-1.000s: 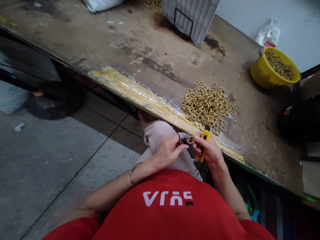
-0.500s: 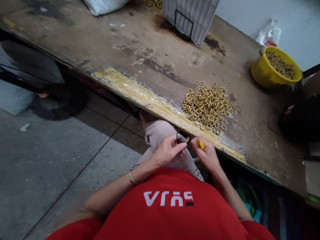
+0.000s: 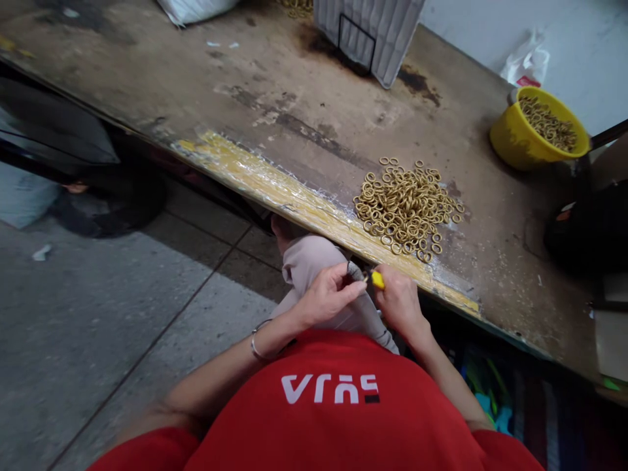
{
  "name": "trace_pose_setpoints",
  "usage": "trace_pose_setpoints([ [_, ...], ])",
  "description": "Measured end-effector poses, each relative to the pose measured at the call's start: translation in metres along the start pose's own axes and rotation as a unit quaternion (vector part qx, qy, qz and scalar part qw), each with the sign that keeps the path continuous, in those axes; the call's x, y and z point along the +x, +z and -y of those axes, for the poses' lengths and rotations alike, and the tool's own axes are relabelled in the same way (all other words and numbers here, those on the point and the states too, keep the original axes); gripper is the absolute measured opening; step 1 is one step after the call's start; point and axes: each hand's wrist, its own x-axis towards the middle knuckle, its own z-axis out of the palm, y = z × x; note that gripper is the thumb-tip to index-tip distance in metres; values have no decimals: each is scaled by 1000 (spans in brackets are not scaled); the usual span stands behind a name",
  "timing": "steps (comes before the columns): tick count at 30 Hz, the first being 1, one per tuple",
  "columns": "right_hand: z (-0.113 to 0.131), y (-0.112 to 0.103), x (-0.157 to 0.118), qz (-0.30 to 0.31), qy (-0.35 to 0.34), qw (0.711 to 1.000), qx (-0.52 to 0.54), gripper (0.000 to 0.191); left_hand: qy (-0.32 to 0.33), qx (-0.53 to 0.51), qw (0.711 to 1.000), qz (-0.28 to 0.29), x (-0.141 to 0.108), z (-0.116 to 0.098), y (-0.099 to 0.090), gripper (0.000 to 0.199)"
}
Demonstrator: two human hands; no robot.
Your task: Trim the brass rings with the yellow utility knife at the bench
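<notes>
My left hand [image 3: 328, 296] is closed, pinching a small brass ring [image 3: 366, 277] between thumb and index finger. A grey wrap covers that index fingertip. Beside it, my right hand [image 3: 401, 302] is wrapped round a yellow-handled tool [image 3: 377, 280]. The tool's dark tip points at the ring; whether it touches is too small to tell. Both hands are above my lap, just off the table's front edge. A pile of brass rings [image 3: 407, 206] lies on the table beyond them.
The worn table [image 3: 304, 163] has yellow tape [image 3: 275, 186] along its front edge. At the right stands a yellow bucket [image 3: 520, 140] of rings. A grey ribbed panel [image 3: 367, 33] stands at the back, with a white sack [image 3: 196, 10] to its left.
My right hand has turned and moved slightly left, bringing the yellow-handled tool up to the ring. My left hand has stayed nearly still with the ring. The view has shifted slightly.
</notes>
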Motion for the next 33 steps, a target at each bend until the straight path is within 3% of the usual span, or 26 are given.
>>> trace_pose_setpoints([
  [2,-12,0,8,-10,61,998,-30,16,23,24,998,45,-6,-10,-3,13],
  [4,-21,-2,18,-48,72,996,-28,16,36,46,994,98,-9,-12,-5,12],
  [8,-19,-7,41,-84,21,996,-24,19,-9,95,994,51,-2,10,-4,12],
  [13,-14,-4,64,-29,51,992,-110,15,-38,129,991,16,5,39,-4,24],
  [15,-15,-6,66,-33,48,996,-69,12,-61,108,992,-5,6,41,-6,28],
  [17,-16,-10,64,-55,40,996,51,12,-88,42,995,-31,9,39,-8,29],
  [20,-12,-17,53,-26,38,947,317,23,-121,-125,984,-31,15,33,-9,31],
  [23,-3,-15,40,49,74,845,527,28,-132,-265,955,-4,19,28,-8,40],
  [26,5,-3,32,57,99,768,630,33,-142,-345,928,10,18,25,-6,45],
  [29,11,7,25,51,99,755,646,33,-152,-393,907,15,15,22,-5,44],
  [33,18,7,18,43,79,777,624,31,-169,-402,900,10,11,20,-3,40],
])
